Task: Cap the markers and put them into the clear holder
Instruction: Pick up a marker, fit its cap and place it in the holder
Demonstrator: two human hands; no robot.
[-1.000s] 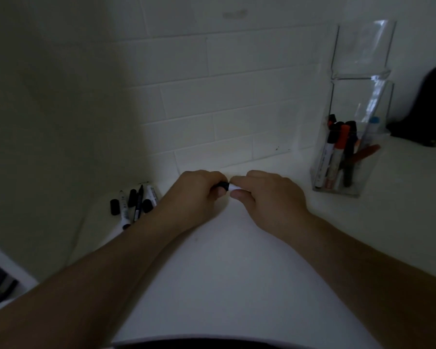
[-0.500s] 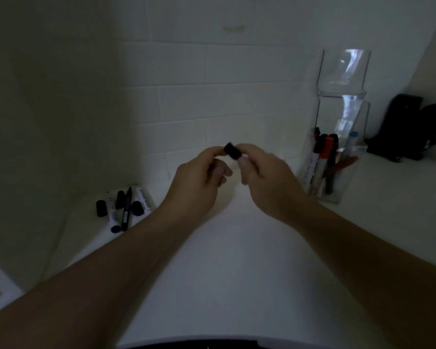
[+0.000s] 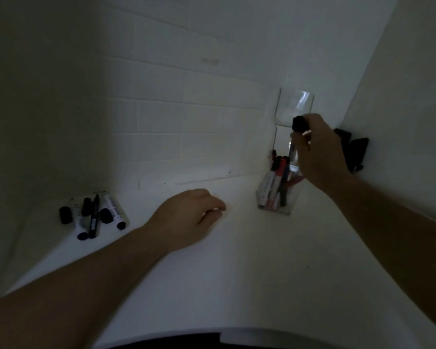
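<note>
We note right hand [image 3: 317,152] gripping capped black-capped marker [image 3: 296,137] upright above clear holder [image 3: 277,197]. Left hand [image 3: 189,217] loosely curled, holding nothing, resting on white counter [image 3: 237,273]. Loose markers and caps [image 3: 93,215] far left.

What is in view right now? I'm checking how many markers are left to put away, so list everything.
Clear holder: one, transparent, on the counter at the right, by the wall.
Markers in the holder: several, black and red caps, standing upright; exact count unclear.
Held marker: one, black cap on top, above the holder in the right hand.
Loose markers: about four, white or dark bodies, lying at the counter's left corner.
Loose caps: about three, black, among those markers.
Dark object: one, black, against the right wall; unidentifiable.
Counter: one, white.
Left hand: resting on the counter, holding nothing.
Right hand: gripping the held marker.
</note>
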